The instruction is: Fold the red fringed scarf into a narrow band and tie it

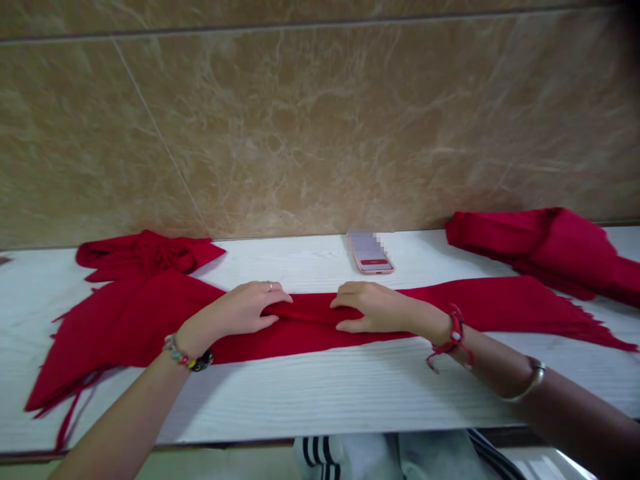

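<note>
One long red cloth (300, 337), plain and matte, laid lengthwise across a white wood-grained tabletop (325, 393); narrow and flat through the middle, a raised fold running between the hands, its upper edge nearly straight. Right end: broader, slanting off to a point, the border jagged in small teeth. Left end: meets a wide, flared spread of red fabric (145, 320) with uneven edges, a thin red strand (70, 420) trailing below; whether these form a single piece cannot be told. Left hand (245, 308), with ring and beaded bracelet (189, 360): fingers curled, grasping the fold between fingers and thumb. Right hand (373, 308), with red cord bracelet (456, 337), a silver-toned bangle (537, 383) further up the arm: likewise curled, grasping the same fold, apart from the left. Behind, near the wall (300, 133) of brown marbled tile: one crumpled red bundle (150, 257) at left, touching the flared fabric; one phone (376, 261), pink-edged, screen up and lit, part blurred; one thicker folded red bundle (545, 247) at right, deeply creased.
</note>
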`<move>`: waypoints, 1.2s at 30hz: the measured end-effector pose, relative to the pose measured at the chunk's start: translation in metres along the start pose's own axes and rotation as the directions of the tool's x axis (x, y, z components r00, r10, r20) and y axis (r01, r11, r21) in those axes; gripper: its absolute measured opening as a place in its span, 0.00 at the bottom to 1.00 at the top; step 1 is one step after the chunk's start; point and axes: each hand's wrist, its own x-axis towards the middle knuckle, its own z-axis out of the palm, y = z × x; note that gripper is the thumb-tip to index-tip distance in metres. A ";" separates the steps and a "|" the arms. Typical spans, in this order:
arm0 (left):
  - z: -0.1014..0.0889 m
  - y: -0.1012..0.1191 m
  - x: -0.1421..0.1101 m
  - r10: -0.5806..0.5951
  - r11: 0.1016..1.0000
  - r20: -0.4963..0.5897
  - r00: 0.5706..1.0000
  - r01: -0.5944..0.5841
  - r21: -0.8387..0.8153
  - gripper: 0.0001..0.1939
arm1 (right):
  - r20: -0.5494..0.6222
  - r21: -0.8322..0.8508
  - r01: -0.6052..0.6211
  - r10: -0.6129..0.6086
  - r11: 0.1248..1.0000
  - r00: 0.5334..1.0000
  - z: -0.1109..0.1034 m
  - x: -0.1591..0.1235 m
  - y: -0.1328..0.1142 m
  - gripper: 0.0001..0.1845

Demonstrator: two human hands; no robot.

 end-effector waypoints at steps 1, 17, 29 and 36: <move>-0.002 0.001 -0.001 -0.021 1.000 0.026 0.999 0.021 0.011 0.14 | -0.006 -0.004 0.011 -0.011 1.000 1.000 0.002 -0.003 0.001 0.17; -0.033 0.019 -0.016 -0.073 0.983 -0.041 0.997 0.065 -0.171 0.10 | -0.325 -0.110 0.161 -0.189 0.981 0.926 0.004 -0.018 0.003 0.14; -0.011 0.029 -0.007 0.013 0.948 0.323 0.946 0.090 -0.305 0.06 | 0.035 0.121 0.194 -0.199 0.974 0.979 -0.002 -0.020 -0.006 0.10; 0.008 0.038 0.010 0.051 0.993 -0.056 0.997 -0.057 -0.101 0.14 | -0.118 -0.019 -0.080 0.077 0.997 0.990 0.019 -0.017 0.000 0.25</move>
